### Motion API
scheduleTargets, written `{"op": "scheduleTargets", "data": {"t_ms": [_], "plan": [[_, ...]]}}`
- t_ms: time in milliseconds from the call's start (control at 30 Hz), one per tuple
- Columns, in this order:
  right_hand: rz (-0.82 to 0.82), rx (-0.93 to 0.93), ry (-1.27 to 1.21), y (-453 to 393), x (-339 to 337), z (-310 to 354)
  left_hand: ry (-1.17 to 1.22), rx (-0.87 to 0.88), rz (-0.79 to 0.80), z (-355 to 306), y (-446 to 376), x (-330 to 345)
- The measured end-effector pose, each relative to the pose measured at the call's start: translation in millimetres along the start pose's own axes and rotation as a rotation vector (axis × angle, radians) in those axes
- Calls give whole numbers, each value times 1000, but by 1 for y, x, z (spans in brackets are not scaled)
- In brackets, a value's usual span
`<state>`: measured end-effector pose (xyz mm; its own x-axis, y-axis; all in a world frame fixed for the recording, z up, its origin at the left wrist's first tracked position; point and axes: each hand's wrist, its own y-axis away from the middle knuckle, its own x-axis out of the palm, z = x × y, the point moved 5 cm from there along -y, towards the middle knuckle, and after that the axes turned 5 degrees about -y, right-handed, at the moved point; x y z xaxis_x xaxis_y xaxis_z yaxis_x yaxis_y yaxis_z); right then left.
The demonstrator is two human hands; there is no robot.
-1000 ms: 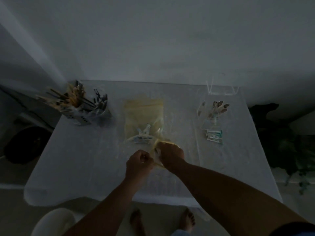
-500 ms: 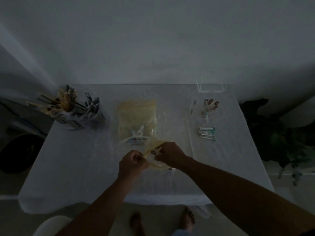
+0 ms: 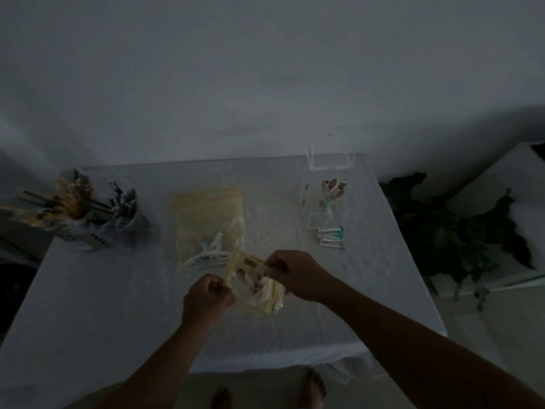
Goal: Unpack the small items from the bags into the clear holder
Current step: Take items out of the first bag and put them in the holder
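Since a moment ago, you have pulled the small bag wider at its mouth and lifted it nearer to you. Your left hand pinches its yellowish rim at 9 o'clock; your right hand grips the opposite rim at 3 o'clock. Small items show dimly inside. At 11 o'clock lies the larger bag with packets, flat on the bench. At 1 o'clock stands the clear holder, packets beside it. Far at 10 o'clock, cups of utensils.
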<state>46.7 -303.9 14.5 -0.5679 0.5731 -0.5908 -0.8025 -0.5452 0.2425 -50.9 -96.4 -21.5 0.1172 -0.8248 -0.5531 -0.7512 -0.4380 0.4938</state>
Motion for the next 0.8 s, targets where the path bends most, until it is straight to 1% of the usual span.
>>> {"op": "scheduleTargets", "data": {"t_ms": [67, 133, 267, 333, 433, 500, 567, 667, 733, 800], "plan": [[-21, 17, 35, 3, -7, -9, 9, 0, 2, -1, -1, 2], [-6, 6, 144, 3, -5, -15, 3, 14, -4, -4, -1, 5], [141, -64, 431, -5, 22, -3, -44, 30, 32, -18, 5, 11], [186, -74, 598, -12, 40, 3, -43, 49, 40, -19, 5, 14], [171, -40, 799, -23, 55, 0, -69, 73, 37, -22, 9, 19], [174, 19, 857, -27, 56, -6, -107, 104, 11, -28, 14, 21], [167, 25, 883, -28, 59, -7, -112, 114, 4, -30, 16, 22], [102, -74, 932, -23, 60, 4, -100, 116, -12, -29, 13, 20], [61, -202, 992, -14, 56, 15, -113, 122, -12, -28, 11, 18], [87, -299, 993, -3, 46, 27, -118, 115, -12, -25, 9, 16]]}}
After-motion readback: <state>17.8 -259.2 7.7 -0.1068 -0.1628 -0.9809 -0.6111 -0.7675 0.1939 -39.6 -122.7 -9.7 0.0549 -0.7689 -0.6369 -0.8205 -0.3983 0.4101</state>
